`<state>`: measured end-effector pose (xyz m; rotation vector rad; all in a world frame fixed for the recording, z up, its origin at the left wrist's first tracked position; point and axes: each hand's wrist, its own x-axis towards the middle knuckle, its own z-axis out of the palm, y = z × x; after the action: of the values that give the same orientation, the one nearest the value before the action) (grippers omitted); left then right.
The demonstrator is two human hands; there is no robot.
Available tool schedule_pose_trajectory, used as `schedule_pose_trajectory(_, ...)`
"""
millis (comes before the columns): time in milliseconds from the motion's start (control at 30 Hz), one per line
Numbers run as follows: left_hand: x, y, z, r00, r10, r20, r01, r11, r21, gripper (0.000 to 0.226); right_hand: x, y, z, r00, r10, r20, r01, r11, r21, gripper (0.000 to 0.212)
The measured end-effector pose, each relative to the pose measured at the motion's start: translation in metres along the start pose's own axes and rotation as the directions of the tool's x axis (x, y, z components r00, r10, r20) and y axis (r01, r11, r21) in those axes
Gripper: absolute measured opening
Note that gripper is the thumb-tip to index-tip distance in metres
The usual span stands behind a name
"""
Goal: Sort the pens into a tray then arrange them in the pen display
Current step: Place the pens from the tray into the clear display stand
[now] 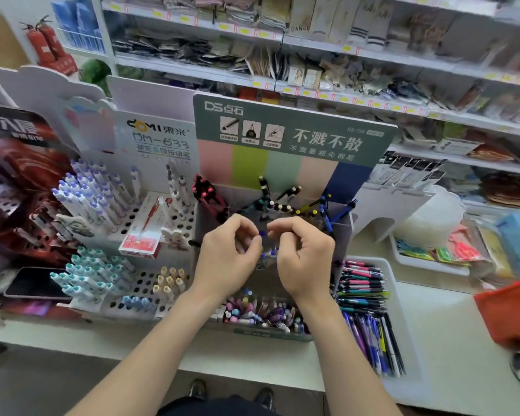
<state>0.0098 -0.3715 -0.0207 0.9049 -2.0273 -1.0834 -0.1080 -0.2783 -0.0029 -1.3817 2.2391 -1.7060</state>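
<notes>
Left hand [226,255] and right hand [305,255] pinch purple-tipped pens [269,253] (blurred) between fingers [252,243].

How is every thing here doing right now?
Left hand: curled, pinching purple-tipped pens
Right hand: curled, pinching the same pens
White tray: full of loose pens lying flat
Pen display: few leaning pens in back slots
Phone: flat, screen dark

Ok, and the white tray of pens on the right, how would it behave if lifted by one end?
Probably stiff: the white tray looks like moulded plastic with raised walls. Its pens lie loose in stacked rows, so tilting would likely send them rolling or sliding toward the low end. So full, it may feel fairly heavy.
</notes>
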Motion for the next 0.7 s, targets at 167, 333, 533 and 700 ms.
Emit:
schedule_pose_trajectory(167, -0.033, 0.019, 0.065, 0.926, 0.116, 0.36, -0.125, 0.992, 0.003, 0.011, -0.044, 0.059, -0.057, 0.911, 0.339, -0.235, -0.338, 0.94, 0.043, 0.037)
schedule_pose_trajectory(333, -0.061, 0.025, 0.135, 0.714, 0.141, 0.686, -0.267, 0.96, 0.08, 0.011, -0.093, 0.131, -0.117, 0.746, 0.648, -0.153, -0.666, 0.723, -0.186, 0.029)
schedule_pose_trajectory(533, -0.093, 0.009, 0.207, 0.399, -0.127, 0.908, -0.517, 0.787, 0.337, 0.016, -0.162, 0.215, -0.155, 0.555, 0.832, 0.012, -0.73, 0.494, -0.473, 0.042)
schedule_pose_trajectory(700, -0.112, -0.022, 0.238, 0.352, -0.239, 0.905, -0.585, 0.699, 0.412, 0.022, -0.181, 0.238, -0.142, 0.499, 0.861, 0.096, -0.644, 0.442, -0.624, 0.11)
